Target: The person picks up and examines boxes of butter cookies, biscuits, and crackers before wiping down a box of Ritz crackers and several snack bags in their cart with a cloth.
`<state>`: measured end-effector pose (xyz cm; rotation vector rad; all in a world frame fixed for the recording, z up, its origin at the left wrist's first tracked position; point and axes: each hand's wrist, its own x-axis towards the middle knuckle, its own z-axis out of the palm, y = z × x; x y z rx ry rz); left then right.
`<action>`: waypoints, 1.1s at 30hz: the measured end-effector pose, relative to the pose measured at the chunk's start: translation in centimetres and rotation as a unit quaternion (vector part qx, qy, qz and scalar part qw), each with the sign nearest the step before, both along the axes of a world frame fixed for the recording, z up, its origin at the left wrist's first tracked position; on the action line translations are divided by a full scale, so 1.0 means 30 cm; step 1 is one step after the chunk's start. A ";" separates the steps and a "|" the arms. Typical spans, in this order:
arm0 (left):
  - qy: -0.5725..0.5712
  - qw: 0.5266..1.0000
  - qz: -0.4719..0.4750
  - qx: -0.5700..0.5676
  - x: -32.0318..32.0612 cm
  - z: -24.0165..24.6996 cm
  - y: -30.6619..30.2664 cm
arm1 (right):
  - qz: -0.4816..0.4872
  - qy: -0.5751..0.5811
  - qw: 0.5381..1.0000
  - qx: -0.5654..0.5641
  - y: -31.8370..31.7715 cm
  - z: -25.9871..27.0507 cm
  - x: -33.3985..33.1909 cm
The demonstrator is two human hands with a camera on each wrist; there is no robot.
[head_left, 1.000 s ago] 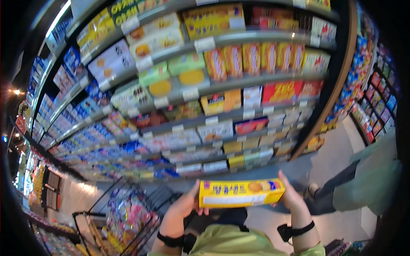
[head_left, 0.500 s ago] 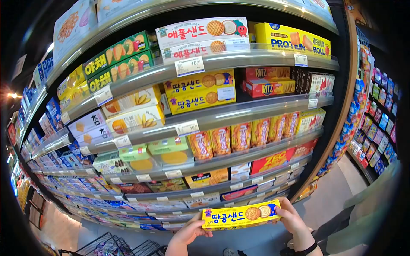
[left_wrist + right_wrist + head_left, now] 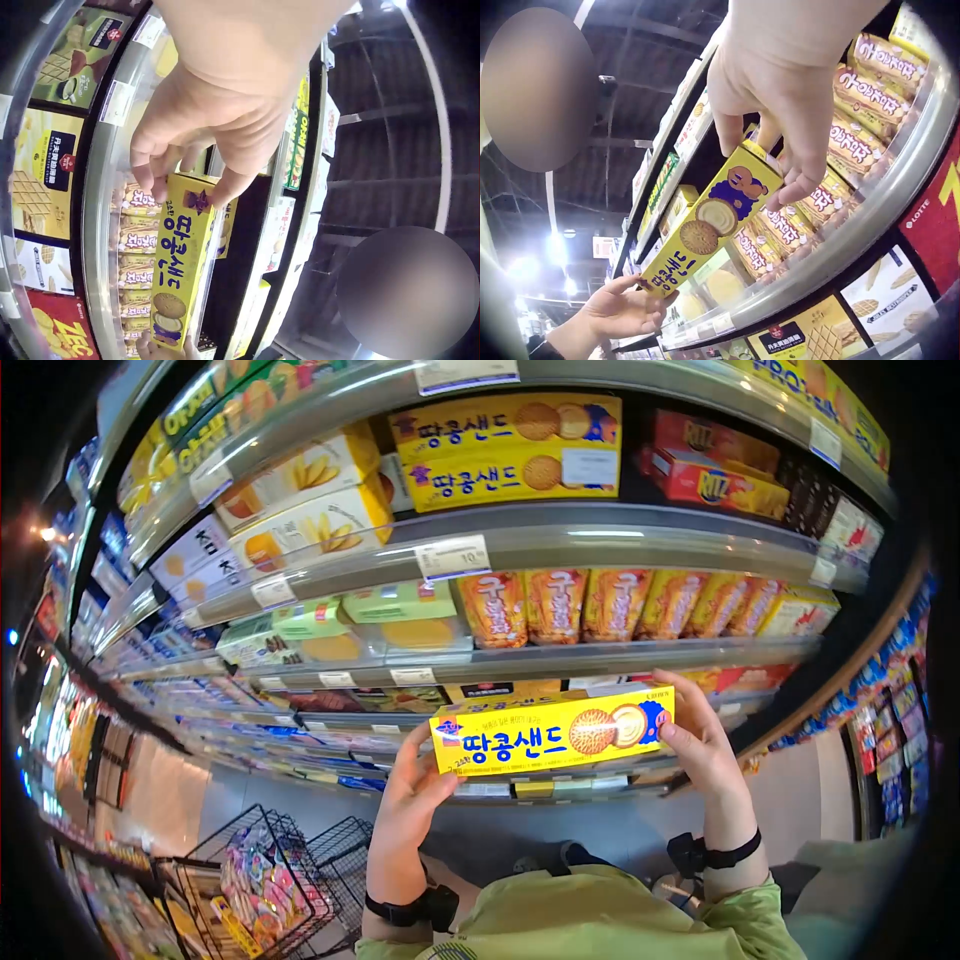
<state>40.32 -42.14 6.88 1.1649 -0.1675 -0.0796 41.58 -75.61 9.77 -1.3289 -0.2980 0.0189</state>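
Long yellow biscuit box point(image 3: 553, 731), blue lettering, held level: left hand point(image 3: 413, 790) and right hand point(image 3: 703, 746) pinch opposite ends.

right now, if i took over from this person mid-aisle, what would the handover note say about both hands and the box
Left grip: thumb and fingers pinch the logo end of the yellow biscuit box.
Right grip: holds the other end, beside the biscuit picture.
Box: held about level, printed front facing the head camera, in front of the snack shelves. Matching boxes sit on a higher shelf.
Done: the box is in both hands, off the shelves.
Left: it is neither in the wire basket at lower left nor back on a shelf.
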 end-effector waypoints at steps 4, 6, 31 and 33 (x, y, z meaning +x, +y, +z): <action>-0.012 0.997 0.073 0.034 -0.002 0.056 -0.020 | 0.059 -0.065 0.995 -0.048 -0.019 0.044 0.091; -0.104 0.987 0.114 0.029 0.013 0.094 -0.050 | 0.083 -0.100 0.991 -0.039 -0.013 0.093 0.114; -0.336 0.850 0.349 0.208 0.420 0.507 -0.131 | -0.218 -0.438 0.822 -0.290 -0.003 0.548 0.418; -0.346 0.819 0.391 0.235 0.450 0.511 -0.154 | -0.242 -0.442 0.806 -0.311 0.009 0.530 0.460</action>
